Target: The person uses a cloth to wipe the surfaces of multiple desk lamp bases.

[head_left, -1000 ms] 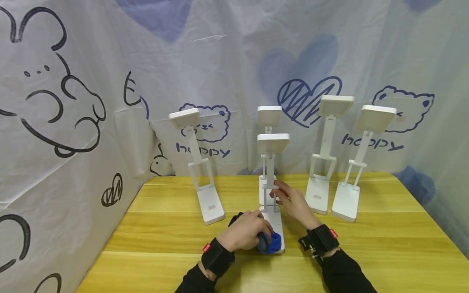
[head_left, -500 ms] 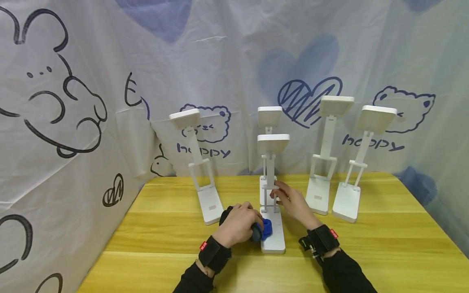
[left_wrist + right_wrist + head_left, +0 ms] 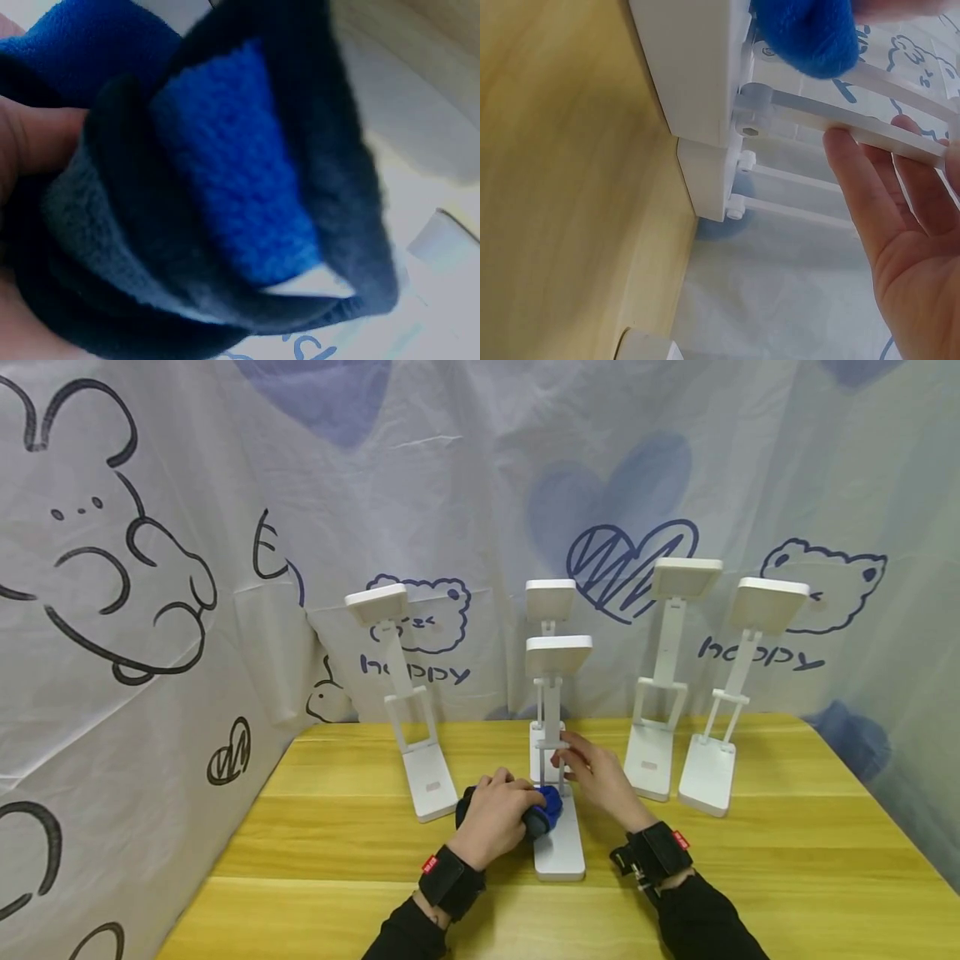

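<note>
A white desk lamp (image 3: 559, 855) stands upright near the middle of the table. My left hand (image 3: 492, 817) grips a bunched blue and grey cloth with black edging (image 3: 236, 169), which lies against the far end of the lamp's base, by the hinge. My right hand (image 3: 600, 781) holds the lamp's lower arm at one side. In the right wrist view, fingers (image 3: 859, 184) touch a strut (image 3: 810, 109) of that arm, the thumb only partly showing at the edge. The cloth's blue end hangs beside the hinge there.
Directly behind stands another white lamp (image 3: 551, 599), partly hidden. One lamp (image 3: 429, 781) is to the left; two more, a nearer lamp (image 3: 708, 772) and a farther lamp (image 3: 649, 762), stand at the right. A printed curtain (image 3: 465, 510) backs the wooden table (image 3: 337, 877).
My left hand has moved the cloth from the near end of the lamp's base, away from me, up to the hinge. My right hand stays on the lamp's arm.
</note>
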A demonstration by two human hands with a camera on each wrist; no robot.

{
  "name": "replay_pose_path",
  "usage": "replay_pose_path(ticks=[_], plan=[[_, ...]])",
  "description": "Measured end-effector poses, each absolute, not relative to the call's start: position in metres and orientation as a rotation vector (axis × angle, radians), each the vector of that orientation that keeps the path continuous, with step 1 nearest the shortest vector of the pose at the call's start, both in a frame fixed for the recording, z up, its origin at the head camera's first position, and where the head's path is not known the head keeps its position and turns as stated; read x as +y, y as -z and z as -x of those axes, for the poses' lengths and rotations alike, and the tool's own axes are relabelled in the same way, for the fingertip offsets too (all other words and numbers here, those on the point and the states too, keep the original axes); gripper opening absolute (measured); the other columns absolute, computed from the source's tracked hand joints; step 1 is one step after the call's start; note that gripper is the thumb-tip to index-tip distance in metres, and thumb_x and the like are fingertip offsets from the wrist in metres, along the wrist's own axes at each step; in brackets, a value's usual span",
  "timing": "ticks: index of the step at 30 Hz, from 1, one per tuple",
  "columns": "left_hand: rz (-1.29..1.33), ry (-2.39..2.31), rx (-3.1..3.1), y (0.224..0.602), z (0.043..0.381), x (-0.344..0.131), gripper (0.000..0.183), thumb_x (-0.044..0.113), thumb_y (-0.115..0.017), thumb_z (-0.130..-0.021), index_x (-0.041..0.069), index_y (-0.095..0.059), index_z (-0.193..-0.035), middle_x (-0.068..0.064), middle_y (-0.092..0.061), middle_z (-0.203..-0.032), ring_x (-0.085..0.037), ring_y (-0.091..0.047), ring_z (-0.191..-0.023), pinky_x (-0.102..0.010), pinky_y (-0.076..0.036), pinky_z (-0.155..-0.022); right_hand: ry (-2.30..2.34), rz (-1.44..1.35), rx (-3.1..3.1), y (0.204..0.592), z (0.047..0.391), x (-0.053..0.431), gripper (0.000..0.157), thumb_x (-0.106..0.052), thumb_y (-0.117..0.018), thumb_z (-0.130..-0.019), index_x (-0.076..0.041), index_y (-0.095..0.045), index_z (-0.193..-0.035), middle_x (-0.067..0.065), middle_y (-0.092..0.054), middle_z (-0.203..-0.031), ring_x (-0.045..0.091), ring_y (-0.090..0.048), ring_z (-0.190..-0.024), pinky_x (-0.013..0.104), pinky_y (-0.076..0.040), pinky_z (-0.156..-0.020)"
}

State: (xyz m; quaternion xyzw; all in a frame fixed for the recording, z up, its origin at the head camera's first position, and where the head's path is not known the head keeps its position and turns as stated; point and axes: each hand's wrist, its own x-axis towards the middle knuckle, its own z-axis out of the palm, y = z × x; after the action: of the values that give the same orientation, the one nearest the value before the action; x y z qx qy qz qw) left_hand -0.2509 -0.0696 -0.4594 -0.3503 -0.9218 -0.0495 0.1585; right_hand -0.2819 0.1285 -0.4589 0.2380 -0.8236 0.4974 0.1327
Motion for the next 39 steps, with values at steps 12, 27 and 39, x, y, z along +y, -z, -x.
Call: replay_pose_path(ticks=[12, 27, 39], plan=[[1.053, 0.128, -2.624, 0.465, 0.250, -0.053, 0.037, 0.006, -0.069, -0.075, 0.028, -0.073, -0.105, 0.006, -0.068, -0.106, -0.017, -0.049, -0.089, -0.035, -0.043, -0.070, -1.409, -0.679, -2.392, 0.462, 0.282, 0.127, 0.032, -0.005, -0.045, -0.098, 0.000, -0.053, -0.128, 0.018, -0.068, -0.089, 0.028, -0.067, -0.086, 0.041, -0.059, -0.067], [1.214, 0.109, -2.577, 0.468, 0.245, -0.046, 0.042, 0.002, -0.063, -0.077, 0.031, -0.073, -0.106, 0.009, -0.066, -0.116, -0.018, -0.047, -0.097, -0.037, -0.044, -0.078, -1.378, -0.645, -2.422, 0.463, 0.281, 0.128, 0.031, -0.006, -0.045, -0.099, -0.003, -0.055, -0.128, 0.016, -0.068, -0.089, 0.027, -0.066, -0.085, 0.038, -0.059, -0.067], [1.398, 0.242, -2.677, 0.451, 0.237, -0.052, 0.041, -0.001, -0.064, -0.074, 0.032, -0.076, -0.095, 0.017, -0.069, -0.107, -0.011, -0.048, -0.097, -0.030, -0.042, -0.078, -1.411, -0.675, -2.405, 0.462, 0.281, 0.129, 0.033, -0.005, -0.045, -0.098, 0.000, -0.052, -0.131, 0.017, -0.068, -0.091, 0.027, -0.066, -0.084, 0.041, -0.059, -0.069]])
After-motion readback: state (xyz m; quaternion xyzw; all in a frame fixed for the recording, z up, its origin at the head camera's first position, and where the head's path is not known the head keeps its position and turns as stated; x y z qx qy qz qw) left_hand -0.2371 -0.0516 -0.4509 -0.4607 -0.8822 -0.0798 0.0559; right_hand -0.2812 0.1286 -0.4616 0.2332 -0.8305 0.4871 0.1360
